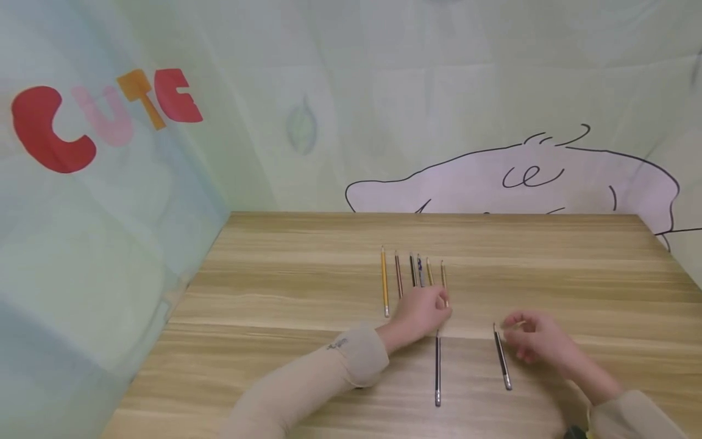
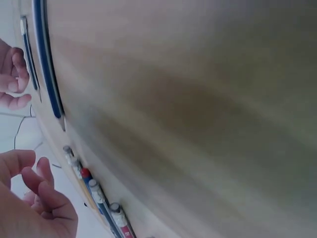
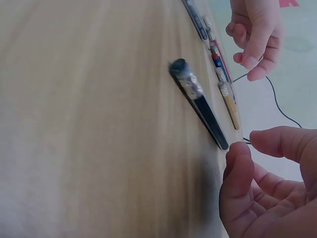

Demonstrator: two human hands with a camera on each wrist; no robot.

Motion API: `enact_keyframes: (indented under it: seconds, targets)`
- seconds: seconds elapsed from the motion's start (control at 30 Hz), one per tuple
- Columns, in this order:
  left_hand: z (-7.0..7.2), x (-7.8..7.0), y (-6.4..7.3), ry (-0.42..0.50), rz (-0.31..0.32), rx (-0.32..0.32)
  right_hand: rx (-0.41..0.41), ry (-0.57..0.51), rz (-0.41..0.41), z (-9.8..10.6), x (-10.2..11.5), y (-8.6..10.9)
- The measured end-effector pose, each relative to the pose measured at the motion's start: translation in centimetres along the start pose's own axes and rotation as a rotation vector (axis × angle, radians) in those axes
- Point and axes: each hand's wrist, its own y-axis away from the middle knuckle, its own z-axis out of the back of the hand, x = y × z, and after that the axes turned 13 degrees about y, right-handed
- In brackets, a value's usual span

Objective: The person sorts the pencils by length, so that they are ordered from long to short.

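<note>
Several pencils lie side by side in a row, from a yellow pencil (image 1: 384,280) at the left to a tan pencil (image 1: 444,277) at the right. My left hand (image 1: 423,310) is over the lower ends of the row, by the tan pencil. Its fingers bend loosely, with nothing between thumb and fingertips in the left wrist view. Below it lies a black pencil (image 1: 437,372), tip pointing away. A second black pencil (image 3: 205,114) lies slightly slanted to the right. Just beside its tip is my right hand (image 1: 534,338), its fingers loosely bent and holding nothing.
The wood-grain table (image 1: 296,256) reaches back to a printed cloth backdrop (image 1: 307,79). Another cloth with the letters CUTE hangs along the left side. A small dark object (image 1: 574,433) shows at the bottom edge by the right sleeve.
</note>
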Motion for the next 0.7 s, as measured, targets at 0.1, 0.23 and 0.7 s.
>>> enact_keyframes:
  seconds: [0.1, 0.23, 0.7]
  targets:
    - [0.0, 0.1, 0.9, -0.004, -0.009, 0.019, 0.001, 0.016, -0.017, -0.3, 0.1, 0.3]
    - [-0.3, 0.4, 1.8, -0.019, 0.003, 0.039, 0.000, 0.044, -0.036, -0.7, 0.3, 0.6]
    - [-1.3, 1.2, 4.0, -0.076, 0.051, 0.055, -0.040, 0.102, -0.034, -1.7, 0.8, 0.8]
